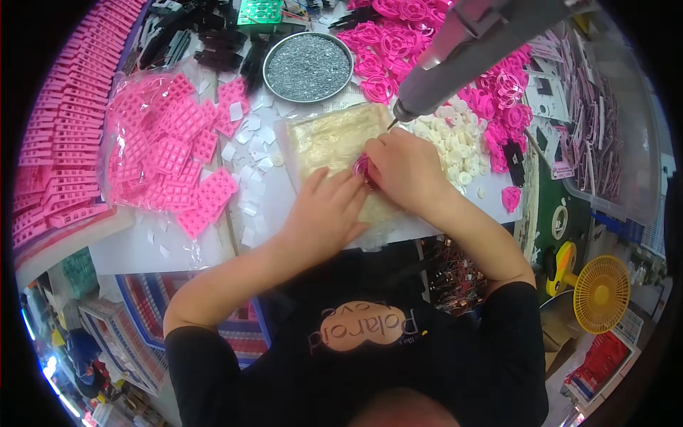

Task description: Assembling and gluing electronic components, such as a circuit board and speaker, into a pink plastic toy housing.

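Note:
A small pink round plastic part (362, 168) sits between my hands, over a yellowish pad in clear plastic (329, 139). My right hand (407, 169) is closed on its right side, with fingers bent and partly covering it. My left hand (321, 213) has its fingers stretched out, their tips against or just beside the part's left edge. Above my right hand hangs a grey electric screwdriver (445, 71), its thin bit pointing down close to my knuckles. Whether the bit touches anything is hidden by the fingers.
A round metal dish of screws (308, 67) stands behind the pad. Bagged pink keypad pieces (160, 139) and white paper bits (249, 178) lie left. Cream discs (455, 139) and heaped pink parts (388, 43) lie right and behind. A yellow fan (601, 293) stands lower right.

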Demonstrator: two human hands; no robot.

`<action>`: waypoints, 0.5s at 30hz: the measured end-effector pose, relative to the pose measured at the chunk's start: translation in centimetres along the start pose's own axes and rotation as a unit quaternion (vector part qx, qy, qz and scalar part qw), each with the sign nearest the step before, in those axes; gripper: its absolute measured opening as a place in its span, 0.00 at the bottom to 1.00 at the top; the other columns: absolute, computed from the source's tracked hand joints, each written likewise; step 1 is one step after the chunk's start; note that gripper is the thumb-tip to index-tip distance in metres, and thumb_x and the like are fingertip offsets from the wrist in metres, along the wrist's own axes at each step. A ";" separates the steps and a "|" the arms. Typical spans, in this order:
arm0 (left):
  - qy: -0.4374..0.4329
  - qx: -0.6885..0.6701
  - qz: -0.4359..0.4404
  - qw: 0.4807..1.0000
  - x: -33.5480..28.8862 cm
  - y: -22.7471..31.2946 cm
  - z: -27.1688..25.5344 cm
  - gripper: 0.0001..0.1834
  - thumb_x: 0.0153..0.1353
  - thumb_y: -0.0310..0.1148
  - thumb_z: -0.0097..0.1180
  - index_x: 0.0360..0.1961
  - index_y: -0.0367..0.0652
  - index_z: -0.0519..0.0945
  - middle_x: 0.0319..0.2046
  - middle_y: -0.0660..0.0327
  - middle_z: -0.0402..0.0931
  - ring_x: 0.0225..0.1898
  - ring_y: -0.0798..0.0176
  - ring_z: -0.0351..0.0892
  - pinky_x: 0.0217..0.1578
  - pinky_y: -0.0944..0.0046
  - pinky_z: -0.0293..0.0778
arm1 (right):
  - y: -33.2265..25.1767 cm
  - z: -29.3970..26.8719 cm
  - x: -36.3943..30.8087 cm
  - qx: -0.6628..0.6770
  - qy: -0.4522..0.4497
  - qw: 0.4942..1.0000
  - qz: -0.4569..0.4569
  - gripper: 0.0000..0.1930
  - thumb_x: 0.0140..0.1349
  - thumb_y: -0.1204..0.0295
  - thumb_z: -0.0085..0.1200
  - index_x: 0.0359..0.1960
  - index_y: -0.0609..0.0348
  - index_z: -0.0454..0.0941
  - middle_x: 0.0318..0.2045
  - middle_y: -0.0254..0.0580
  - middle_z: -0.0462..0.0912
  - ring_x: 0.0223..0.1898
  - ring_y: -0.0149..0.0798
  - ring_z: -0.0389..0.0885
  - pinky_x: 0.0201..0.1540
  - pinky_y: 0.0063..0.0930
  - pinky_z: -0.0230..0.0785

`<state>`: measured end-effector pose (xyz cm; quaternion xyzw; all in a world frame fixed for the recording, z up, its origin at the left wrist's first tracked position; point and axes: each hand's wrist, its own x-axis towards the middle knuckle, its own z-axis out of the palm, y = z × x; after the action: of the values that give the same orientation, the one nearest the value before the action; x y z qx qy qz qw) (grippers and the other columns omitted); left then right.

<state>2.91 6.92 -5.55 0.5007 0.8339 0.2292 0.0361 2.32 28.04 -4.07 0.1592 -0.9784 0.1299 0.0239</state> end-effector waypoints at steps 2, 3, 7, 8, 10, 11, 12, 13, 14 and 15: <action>-0.064 0.061 -0.029 0.996 -0.9 1.0 0.4 0.39 0.57 0.51 0.67 0.63 0.35 0.74 0.65 0.50 0.69 0.70 0.50 0.64 0.69 0.41 0.58 | -0.3 -0.3 0.9 0.005 -0.055 0.998 0.006 0.04 0.57 0.68 0.58 0.30 0.53 0.80 0.28 0.42 0.82 0.36 0.50 0.83 0.36 0.46 0.76; -0.068 0.068 -0.020 0.995 -1.0 1.4 0.9 0.41 0.58 0.53 0.66 0.65 0.35 0.73 0.66 0.51 0.69 0.71 0.51 0.62 0.70 0.40 0.56 | 0.0 -0.5 1.0 -0.005 -0.108 0.994 0.034 0.05 0.58 0.68 0.57 0.32 0.53 0.82 0.29 0.43 0.83 0.36 0.50 0.83 0.37 0.47 0.76; -0.082 0.061 0.011 0.995 -1.2 0.3 0.4 0.42 0.60 0.52 0.66 0.68 0.36 0.69 0.67 0.51 0.67 0.72 0.50 0.62 0.70 0.43 0.58 | 0.9 -1.5 1.2 0.048 -0.122 0.991 0.020 0.07 0.58 0.68 0.59 0.36 0.53 0.84 0.31 0.46 0.85 0.37 0.52 0.84 0.39 0.48 0.76; -0.061 -0.060 0.014 0.996 -1.3 -0.8 -0.1 0.41 0.59 0.49 0.67 0.68 0.37 0.70 0.67 0.50 0.68 0.72 0.49 0.62 0.70 0.45 0.59 | 0.8 -2.3 0.9 0.080 -0.093 0.992 0.004 0.07 0.58 0.68 0.61 0.36 0.54 0.83 0.32 0.47 0.85 0.37 0.52 0.84 0.39 0.46 0.76; 0.002 -0.299 0.023 0.954 -1.4 -4.0 -1.5 0.38 0.59 0.44 0.69 0.67 0.38 0.71 0.66 0.50 0.69 0.70 0.48 0.64 0.69 0.48 0.61 | 0.8 -2.9 0.5 0.147 0.003 0.988 -0.043 0.10 0.56 0.71 0.64 0.40 0.56 0.82 0.32 0.46 0.84 0.35 0.51 0.83 0.39 0.44 0.75; 0.043 -0.295 -0.046 0.953 -1.1 -5.4 -4.5 0.36 0.58 0.39 0.69 0.66 0.40 0.72 0.65 0.50 0.70 0.69 0.47 0.67 0.68 0.50 0.63 | 1.3 -3.4 -0.2 0.160 0.026 0.987 -0.020 0.11 0.55 0.73 0.65 0.41 0.57 0.83 0.32 0.45 0.84 0.35 0.50 0.82 0.38 0.43 0.74; 0.084 -0.289 -0.113 0.947 -1.1 -6.8 -8.4 0.34 0.57 0.35 0.69 0.65 0.41 0.73 0.64 0.49 0.71 0.67 0.46 0.69 0.67 0.52 0.65 | 1.8 -3.7 -0.9 0.175 0.050 0.983 0.004 0.13 0.54 0.74 0.65 0.42 0.57 0.83 0.32 0.44 0.83 0.34 0.49 0.82 0.38 0.41 0.73; 0.208 -0.128 -0.157 0.957 -2.0 -8.9 -11.6 0.31 0.57 0.34 0.69 0.62 0.43 0.75 0.60 0.51 0.74 0.63 0.49 0.73 0.65 0.54 0.66 | 1.8 -4.1 -1.3 0.168 0.061 0.984 0.010 0.11 0.55 0.74 0.64 0.40 0.59 0.83 0.30 0.44 0.83 0.31 0.47 0.81 0.35 0.39 0.72; 0.318 -0.004 -0.177 0.931 -2.6 -11.1 -15.7 0.27 0.56 0.33 0.70 0.57 0.41 0.77 0.55 0.52 0.76 0.58 0.52 0.75 0.62 0.55 0.69 | 2.1 -4.5 -2.0 0.153 0.071 0.985 0.023 0.09 0.56 0.74 0.63 0.39 0.60 0.83 0.27 0.43 0.82 0.28 0.45 0.81 0.33 0.37 0.71; 0.445 0.111 -0.175 0.871 -4.3 -14.8 -18.6 0.26 0.55 0.36 0.72 0.52 0.39 0.77 0.49 0.53 0.74 0.55 0.53 0.74 0.58 0.55 0.69 | 2.8 -4.9 -2.9 0.171 0.014 0.982 0.077 0.07 0.57 0.74 0.63 0.37 0.60 0.84 0.25 0.43 0.81 0.25 0.43 0.80 0.31 0.35 0.70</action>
<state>-12.51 -8.99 4.11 0.1921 0.8555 0.3236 -0.3557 4.21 32.80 -0.28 0.0830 -0.9507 0.2989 -0.0004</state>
